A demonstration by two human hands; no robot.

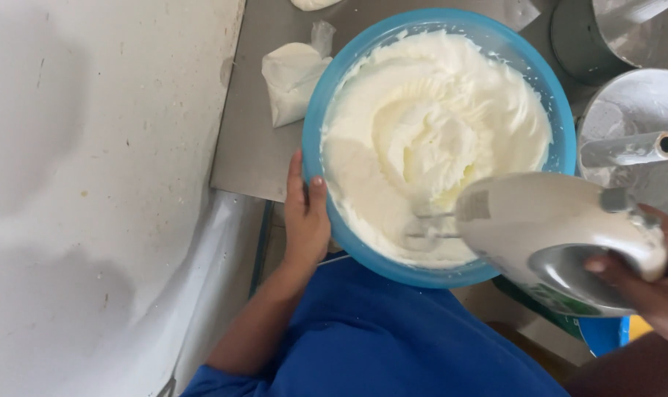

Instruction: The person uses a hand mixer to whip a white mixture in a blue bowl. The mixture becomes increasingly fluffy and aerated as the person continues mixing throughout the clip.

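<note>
A blue plastic bowl (321, 110) full of thick white whipped cream (430, 125) sits at the front edge of a grey metal table (253, 147). My left hand (304, 217) grips the bowl's near-left rim, thumb on the edge. My right hand (647, 283) holds the handle of a white electric hand mixer (547, 228). Its metal beaters (430, 224) dip into the cream at the bowl's near side.
A filled white piping bag (290, 77) lies on the table left of the bowl. Metal pots and a round metal part with a tube (635, 143) stand at the right. A white wall (91, 184) runs along the left. My blue clothing (378, 338) fills the bottom.
</note>
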